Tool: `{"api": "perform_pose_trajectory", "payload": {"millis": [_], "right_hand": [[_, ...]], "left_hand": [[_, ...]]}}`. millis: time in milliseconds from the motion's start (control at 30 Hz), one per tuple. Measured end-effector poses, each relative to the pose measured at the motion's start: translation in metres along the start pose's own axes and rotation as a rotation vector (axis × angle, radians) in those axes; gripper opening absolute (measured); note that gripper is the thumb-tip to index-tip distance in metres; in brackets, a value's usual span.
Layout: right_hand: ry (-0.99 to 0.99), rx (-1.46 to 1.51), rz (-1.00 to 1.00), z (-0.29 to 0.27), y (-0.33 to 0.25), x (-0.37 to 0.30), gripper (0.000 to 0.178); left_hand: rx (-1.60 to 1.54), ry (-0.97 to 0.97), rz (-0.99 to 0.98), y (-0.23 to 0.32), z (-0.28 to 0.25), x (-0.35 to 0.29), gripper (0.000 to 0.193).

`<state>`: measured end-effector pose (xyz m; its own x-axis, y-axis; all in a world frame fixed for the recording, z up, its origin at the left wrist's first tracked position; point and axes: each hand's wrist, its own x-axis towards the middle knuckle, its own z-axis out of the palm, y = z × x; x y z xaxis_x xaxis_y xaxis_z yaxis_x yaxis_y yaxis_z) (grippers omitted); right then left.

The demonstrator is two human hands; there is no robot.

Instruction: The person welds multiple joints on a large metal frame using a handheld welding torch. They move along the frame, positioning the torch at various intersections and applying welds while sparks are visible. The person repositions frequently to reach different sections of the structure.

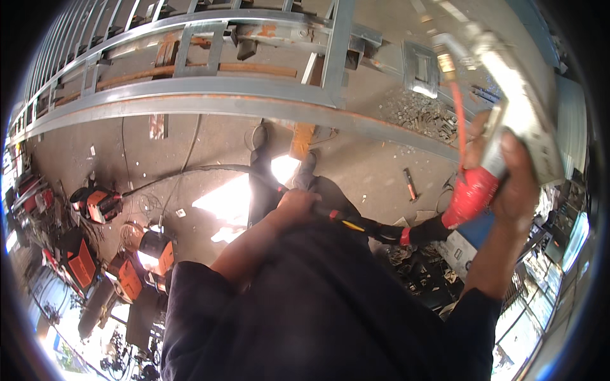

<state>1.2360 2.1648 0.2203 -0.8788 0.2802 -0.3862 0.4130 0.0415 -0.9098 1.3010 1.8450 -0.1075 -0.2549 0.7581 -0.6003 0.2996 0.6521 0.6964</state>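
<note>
Raised at the right, my right hand point(518, 174) is closed around the grip of a silver welding gun point(508, 76), blurred toward its upper end. A red sleeve point(473, 193) covers the gun's rear end, and a thin red hose point(459, 120) runs along it to a brass fitting. From that sleeve a thick black cable point(381, 232) with red bands passes in front of my body. My left hand point(298, 204) is closed on this cable near my waist. Beyond it, a dark cable point(210, 168) arcs left to an orange and black machine point(101, 204).
A long galvanized steel frame point(210, 95) lies across the far side. A hammer point(411, 184) and a heap of metal scraps point(426, 117) lie on the floor at right. Several orange machines point(127, 276) stand at left, with loose wires between. My feet point(305, 165) are near the frame.
</note>
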Motion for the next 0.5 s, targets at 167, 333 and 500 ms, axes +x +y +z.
{"api": "perform_pose_trajectory", "payload": {"millis": [167, 333, 500], "right_hand": [[-0.061, -0.245, 0.040, 0.015, 0.076, 0.003, 0.034], [-0.136, -0.372, 0.114, 0.030, 0.130, 0.010, 0.034], [-0.162, -0.453, 0.098, 0.029, 0.155, 0.012, 0.032]], "left_hand": [[0.113, -0.109, -0.135, 0.036, 0.035, -0.003, 0.029], [0.131, -0.141, -0.212, 0.027, 0.073, -0.016, 0.026], [0.130, -0.172, -0.209, 0.019, 0.095, -0.017, 0.026]]}}
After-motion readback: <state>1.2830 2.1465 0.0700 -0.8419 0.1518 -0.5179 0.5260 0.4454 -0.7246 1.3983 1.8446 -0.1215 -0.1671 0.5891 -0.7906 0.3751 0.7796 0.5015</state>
